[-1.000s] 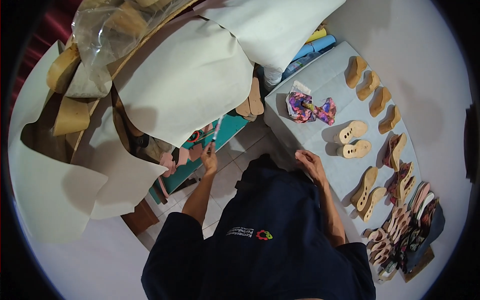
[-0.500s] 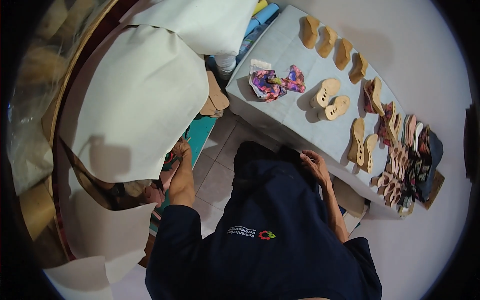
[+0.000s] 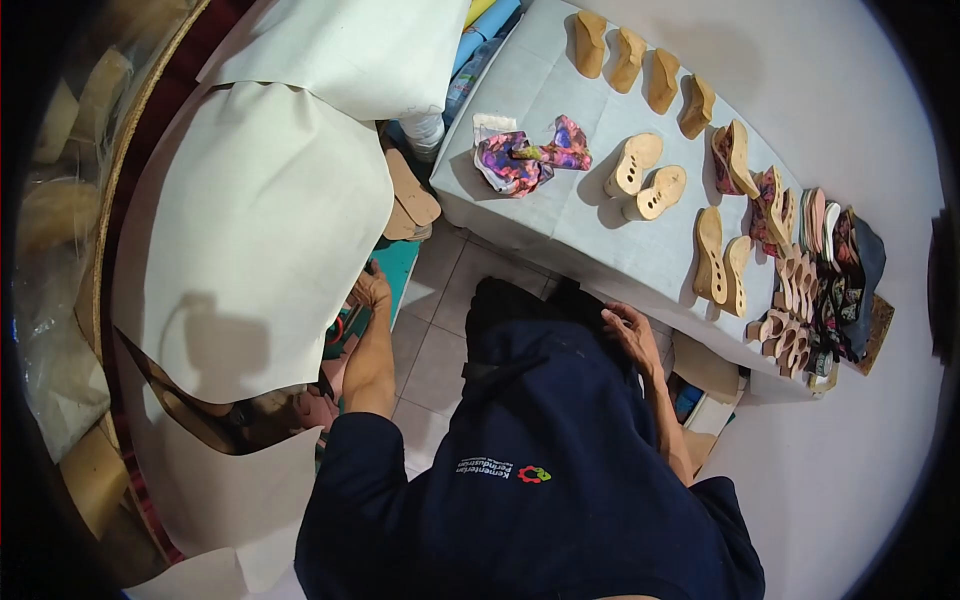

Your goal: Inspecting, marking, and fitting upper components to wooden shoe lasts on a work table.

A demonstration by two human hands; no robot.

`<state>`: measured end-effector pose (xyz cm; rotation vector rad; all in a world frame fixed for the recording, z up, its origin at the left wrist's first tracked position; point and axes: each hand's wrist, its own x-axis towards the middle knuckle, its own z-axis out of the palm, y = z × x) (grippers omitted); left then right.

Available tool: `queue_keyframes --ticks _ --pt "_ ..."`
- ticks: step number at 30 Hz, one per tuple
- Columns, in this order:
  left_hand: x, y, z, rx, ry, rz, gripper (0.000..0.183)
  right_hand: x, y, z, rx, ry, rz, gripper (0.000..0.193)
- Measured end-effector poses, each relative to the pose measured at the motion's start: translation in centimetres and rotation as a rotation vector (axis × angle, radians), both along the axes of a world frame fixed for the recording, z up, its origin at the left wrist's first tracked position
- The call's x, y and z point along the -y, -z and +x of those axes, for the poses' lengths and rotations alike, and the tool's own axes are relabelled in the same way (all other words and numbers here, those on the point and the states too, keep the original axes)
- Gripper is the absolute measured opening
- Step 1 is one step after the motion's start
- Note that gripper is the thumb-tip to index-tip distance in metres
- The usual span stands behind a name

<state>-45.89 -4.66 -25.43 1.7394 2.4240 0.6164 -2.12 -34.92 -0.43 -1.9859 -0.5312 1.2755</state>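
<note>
At the left, my left hand (image 3: 372,288) reaches to the edge of a large white sheet (image 3: 270,230), over a green surface (image 3: 402,262). Its fingertips lie partly behind the sheet, so whether they hold anything is hidden. Just below that hand, a red loop like a scissor handle (image 3: 335,332) shows beside pink scraps (image 3: 320,408). Close to my right leg and the front of the cloth-covered table (image 3: 575,240), my right hand (image 3: 630,332) is held with its fingers loosely bent and apart, nothing in them.
Wooden shoe lasts (image 3: 627,60), pale wedge soles (image 3: 635,165) and a bundle of flowered fabric (image 3: 515,165) lie on the table. Finished shoes (image 3: 775,210) crowd its right end. Brown sole-shaped pieces (image 3: 412,195) stick out beyond the white sheet. Tiled floor (image 3: 430,350) shows between.
My left hand has shifted slightly forward along the sheet's edge, and more of the red loop shows below it. My right hand stays beside my leg. The view has turned slightly.
</note>
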Motion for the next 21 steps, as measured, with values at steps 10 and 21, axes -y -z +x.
queue_keyframes --ticks 10,21 --pt "-0.3 -0.4 0.3 -0.195 0.097 0.153 0.039 -0.5 0.1 0.3 0.066 -0.014 0.001 0.05" --pt "0.0 -1.8 2.1 0.018 -0.025 -0.087 0.036 -0.5 0.0 0.5 0.097 -0.02 0.002 0.051"
